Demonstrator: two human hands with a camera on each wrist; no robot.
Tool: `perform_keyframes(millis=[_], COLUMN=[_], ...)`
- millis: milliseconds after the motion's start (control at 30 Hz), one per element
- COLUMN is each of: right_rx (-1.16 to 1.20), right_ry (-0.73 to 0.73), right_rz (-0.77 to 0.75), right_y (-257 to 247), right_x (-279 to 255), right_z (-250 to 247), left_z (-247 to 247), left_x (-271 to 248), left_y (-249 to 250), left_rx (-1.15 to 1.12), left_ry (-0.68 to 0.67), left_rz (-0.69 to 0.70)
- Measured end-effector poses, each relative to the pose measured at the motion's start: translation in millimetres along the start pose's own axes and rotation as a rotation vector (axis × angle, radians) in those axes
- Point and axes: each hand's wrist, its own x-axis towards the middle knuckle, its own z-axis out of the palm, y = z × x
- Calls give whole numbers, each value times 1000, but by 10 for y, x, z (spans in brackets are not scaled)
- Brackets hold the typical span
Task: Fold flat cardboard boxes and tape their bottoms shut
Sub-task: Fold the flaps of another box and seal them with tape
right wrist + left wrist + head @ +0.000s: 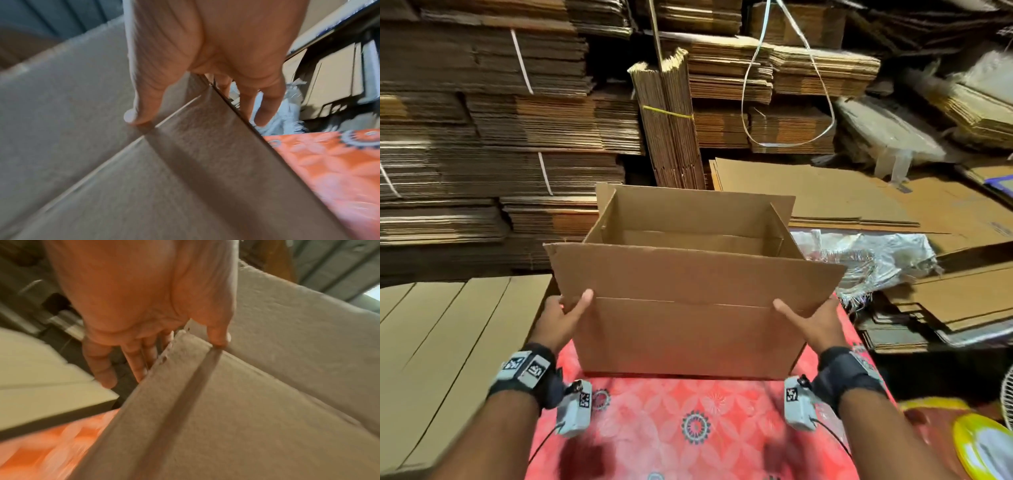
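An opened brown cardboard box [688, 329] stands upright on the red patterned cloth [688, 428], its top flaps raised and its inside showing. My left hand [566, 315] grips the near left corner, thumb on the front face and fingers along the side. My right hand [811, 320] grips the near right corner the same way. In the left wrist view my left hand [144, 305] lays its thumb by the flap crease of the box [246, 402]. In the right wrist view my right hand [205, 48] mirrors this on the box [102, 162]. The box's bottom is hidden.
A pile of flat box blanks [448, 342] lies to the left. Strapped cardboard bundles [517, 137] wall off the back, with one upright bundle [671, 130]. A white woven sack [859, 260] and loose flat sheets [859, 192] lie to the right, and a yellow disc [979, 448] at the lower right.
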Motion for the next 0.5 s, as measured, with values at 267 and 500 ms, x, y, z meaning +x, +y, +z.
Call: perform_keyframes(millis=[267,500], right_rx=[-279,-472], right_ry=[-102,-338], right_rz=[-220,-155], right_y=[-359,44], right_x=[383,322], right_z=[-241,-153], left_z=[12,193], left_x=[24,-65], left_y=[797,319], left_rx=[252,548], left_ry=[-13,-71], left_rz=[115,71])
